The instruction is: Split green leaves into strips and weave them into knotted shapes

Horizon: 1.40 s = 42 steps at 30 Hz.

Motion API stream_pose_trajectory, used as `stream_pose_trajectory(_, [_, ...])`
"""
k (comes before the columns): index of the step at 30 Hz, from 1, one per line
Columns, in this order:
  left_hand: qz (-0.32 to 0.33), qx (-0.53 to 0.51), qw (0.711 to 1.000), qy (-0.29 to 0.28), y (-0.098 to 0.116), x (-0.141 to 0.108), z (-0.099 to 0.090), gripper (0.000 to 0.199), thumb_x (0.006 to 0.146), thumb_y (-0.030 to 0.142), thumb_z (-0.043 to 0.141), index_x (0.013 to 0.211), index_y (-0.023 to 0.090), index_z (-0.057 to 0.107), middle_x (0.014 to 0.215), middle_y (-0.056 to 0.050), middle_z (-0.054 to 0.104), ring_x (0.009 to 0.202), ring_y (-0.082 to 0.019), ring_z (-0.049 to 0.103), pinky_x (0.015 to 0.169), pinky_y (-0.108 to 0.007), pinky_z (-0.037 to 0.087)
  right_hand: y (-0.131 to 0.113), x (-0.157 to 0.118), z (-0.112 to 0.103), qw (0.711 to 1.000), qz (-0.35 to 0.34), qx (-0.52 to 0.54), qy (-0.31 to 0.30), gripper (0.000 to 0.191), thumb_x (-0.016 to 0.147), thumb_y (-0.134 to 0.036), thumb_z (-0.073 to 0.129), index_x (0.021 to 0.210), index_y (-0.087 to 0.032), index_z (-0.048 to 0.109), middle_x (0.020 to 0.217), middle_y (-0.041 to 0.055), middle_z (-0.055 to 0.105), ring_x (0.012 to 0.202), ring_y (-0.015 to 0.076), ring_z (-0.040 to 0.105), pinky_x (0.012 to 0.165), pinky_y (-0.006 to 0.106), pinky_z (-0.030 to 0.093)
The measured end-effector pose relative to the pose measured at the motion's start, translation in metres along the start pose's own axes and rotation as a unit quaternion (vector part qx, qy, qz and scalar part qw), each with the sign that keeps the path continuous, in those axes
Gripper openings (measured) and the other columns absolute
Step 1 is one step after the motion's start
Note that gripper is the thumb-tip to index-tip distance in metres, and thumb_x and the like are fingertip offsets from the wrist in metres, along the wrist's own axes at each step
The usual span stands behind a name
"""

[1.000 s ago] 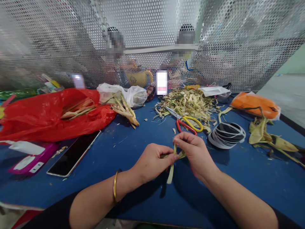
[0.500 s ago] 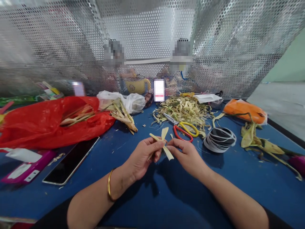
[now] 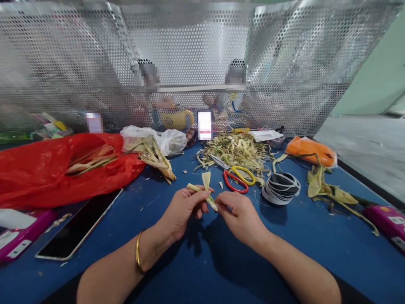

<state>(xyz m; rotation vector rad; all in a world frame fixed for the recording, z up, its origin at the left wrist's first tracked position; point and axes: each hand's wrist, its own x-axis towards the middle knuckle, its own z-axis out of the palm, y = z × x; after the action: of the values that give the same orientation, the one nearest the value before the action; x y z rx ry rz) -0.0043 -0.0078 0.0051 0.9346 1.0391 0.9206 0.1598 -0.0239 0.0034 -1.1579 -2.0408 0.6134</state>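
Observation:
My left hand point(image 3: 186, 209) pinches a small bundle of pale green husk strips point(image 3: 206, 181) above the blue table point(image 3: 177, 270). One strip stands upright, another points left, and a folded one slants down to the right. The fingers of my right hand point(image 3: 236, 211) are closed on the lower right end of the bundle, and their tips are partly hidden. Just beyond lie scissors point(image 3: 236, 179) with one red and one yellow handle, their blades resting at a heap of shredded husk point(image 3: 238, 150).
A red plastic bag point(image 3: 34, 169) and a phone point(image 3: 80, 223) lie at left. Wound white cord point(image 3: 281, 188), an orange packet point(image 3: 311, 151) and loose husks point(image 3: 332, 192) are at right. Behind stands a perforated metal screen point(image 3: 190, 46), with people beyond it.
The camera view has shifted, so the table items appear farther left. The right-hand strip of the bundle now looks narrower and folded, and my right fingers have closed in on it.

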Motion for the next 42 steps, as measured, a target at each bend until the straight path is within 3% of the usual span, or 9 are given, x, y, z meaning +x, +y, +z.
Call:
stream_pose_trajectory(11, [-0.072, -0.096, 0.99, -0.078, 0.008, -0.004, -0.001, 0.027, 0.065, 0.029, 0.078, 0.082, 0.012, 0.067, 0.043, 0.006, 0.049, 0.035, -0.003, 0.037, 0.038, -0.014, 0.029, 0.003, 0.002, -0.003, 0.981, -0.066, -0.18, 0.009, 0.021, 0.092, -0.019, 0.047, 0.078, -0.019, 0.063, 0.07, 0.0016, 0.064, 0.068, 0.0146, 0.056, 0.071, 0.028, 0.036])
stream_pose_trajectory(17, [0.086, 0.126, 0.986, 0.066, 0.022, 0.005, -0.016, 0.036, 0.068, 0.04, 0.073, 0.092, 0.013, 0.069, 0.052, 0.002, 0.057, 0.045, -0.01, 0.049, 0.045, -0.02, 0.038, -0.009, -0.001, -0.053, 0.947, -0.172, -0.223, 0.153, 0.022, 0.092, -0.024, 0.049, 0.102, -0.021, 0.068, 0.1, 0.0077, 0.071, 0.09, 0.0209, 0.063, 0.082, 0.032, 0.045])
stream_pose_trajectory(21, [0.174, 0.435, 0.872, 0.144, 0.042, 0.007, -0.032, 0.033, 0.076, 0.044, 0.062, 0.099, 0.022, 0.071, 0.061, -0.001, 0.066, 0.054, -0.017, 0.056, 0.053, -0.025, 0.037, 0.032, 0.014, -0.126, 0.9, 0.036, -0.352, 0.256, 0.028, 0.093, -0.029, 0.045, 0.102, -0.022, 0.07, 0.099, 0.0087, 0.069, 0.089, 0.0244, 0.063, 0.075, 0.035, 0.045])
stream_pose_trajectory(24, [0.166, 0.62, 0.751, 0.151, 0.052, 0.005, -0.041, 0.028, 0.083, 0.04, 0.052, 0.093, 0.026, 0.073, 0.078, -0.005, 0.072, 0.069, -0.023, 0.063, 0.058, -0.027, 0.033, 0.085, 0.03, -0.16, 0.838, 0.187, -0.501, 0.108, 0.034, 0.09, -0.021, 0.043, 0.109, -0.016, 0.07, 0.107, 0.0148, 0.066, 0.09, 0.0284, 0.062, 0.07, 0.035, 0.041])
stream_pose_trajectory(26, [0.14, 0.673, 0.72, 0.095, 0.054, 0.005, -0.047, 0.029, 0.083, 0.041, 0.05, 0.092, 0.026, 0.074, 0.081, -0.007, 0.072, 0.075, -0.025, 0.064, 0.06, -0.028, 0.032, 0.115, 0.038, -0.166, 0.835, 0.181, -0.517, 0.058, 0.036, 0.084, -0.009, 0.044, 0.105, -0.014, 0.072, 0.104, 0.0167, 0.067, 0.091, 0.0273, 0.061, 0.074, 0.035, 0.039])
stream_pose_trajectory(33, [0.079, 0.677, 0.731, 0.019, 0.057, 0.006, -0.061, 0.077, 0.065, 0.065, 0.064, 0.13, 0.026, 0.058, 0.099, -0.011, 0.073, 0.089, -0.032, 0.065, 0.067, -0.031, 0.039, 0.158, 0.044, -0.158, 0.846, 0.109, -0.521, 0.008, 0.022, 0.081, -0.006, 0.05, 0.074, -0.012, 0.071, 0.085, 0.0171, 0.069, 0.086, 0.0245, 0.06, 0.081, 0.035, 0.035])
stream_pose_trajectory(36, [0.106, 0.647, 0.75, 0.084, 0.066, 0.001, -0.061, 0.075, 0.067, 0.069, 0.061, 0.127, 0.025, 0.06, 0.094, -0.006, 0.073, 0.083, -0.027, 0.066, 0.065, -0.03, 0.042, 0.162, 0.042, -0.164, 0.848, 0.105, -0.517, 0.061, 0.022, 0.082, -0.006, 0.048, 0.074, -0.013, 0.067, 0.083, 0.0156, 0.069, 0.082, 0.0236, 0.059, 0.081, 0.035, 0.034])
stream_pose_trajectory(40, [0.277, 0.526, 0.762, 0.255, 0.069, -0.01, -0.049, 0.048, 0.078, 0.059, 0.056, 0.111, 0.025, 0.068, 0.087, -0.002, 0.074, 0.08, -0.021, 0.067, 0.073, -0.029, 0.048, 0.154, 0.041, -0.178, 0.824, 0.129, -0.518, 0.189, 0.024, 0.087, -0.013, 0.04, 0.081, -0.014, 0.063, 0.087, 0.0185, 0.066, 0.082, 0.0257, 0.059, 0.08, 0.038, 0.035])
stream_pose_trajectory(42, [0.335, 0.447, 0.785, 0.269, 0.064, -0.016, -0.037, 0.037, 0.081, 0.051, 0.057, 0.102, 0.025, 0.071, 0.083, 0.0, 0.074, 0.077, -0.019, 0.068, 0.072, -0.027, 0.05, 0.138, 0.041, -0.184, 0.817, 0.125, -0.48, 0.293, 0.021, 0.087, -0.017, 0.04, 0.082, -0.014, 0.06, 0.084, 0.0161, 0.066, 0.08, 0.0253, 0.059, 0.08, 0.038, 0.037])
